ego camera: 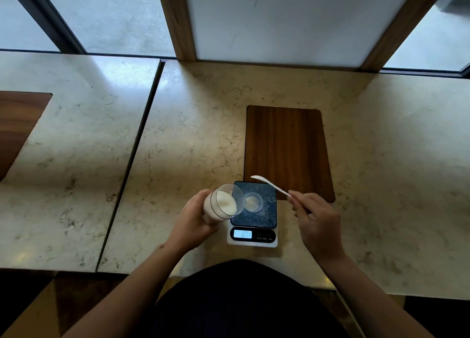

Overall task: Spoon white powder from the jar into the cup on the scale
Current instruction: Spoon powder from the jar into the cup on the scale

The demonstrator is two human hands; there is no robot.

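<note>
The jar [223, 202] is in my left hand [194, 218], tilted so that its open mouth faces right and leans over the left edge of the scale [254, 211]. The fingers of this hand are wrapped around the body of the jar and grip it firmly. White powder [225, 203] fills most of the jar and lies against the lower side of the glass, close to the mouth.

The cup [253, 202] stands on the dark plate of the scale, just right of the jar mouth. It is small and clear, and I see a thin layer of powder on its bottom. Some fine powder specks are also spread on the plate around the cup. The display [243, 234] at the near edge of the scale is lit; the digits are too blurred for me to read with certainty.

My right hand [318, 223] is to the right of the scale and pinches the handle of a white spoon [269, 185]. The spoon points up and left, and its bowl is over the far edge of the scale, above the cup and not touching it. I cannot tell if the bowl carries powder.

Behind the scale, a wooden board [287, 144] lies flat on the marble surface [193, 134].
</note>
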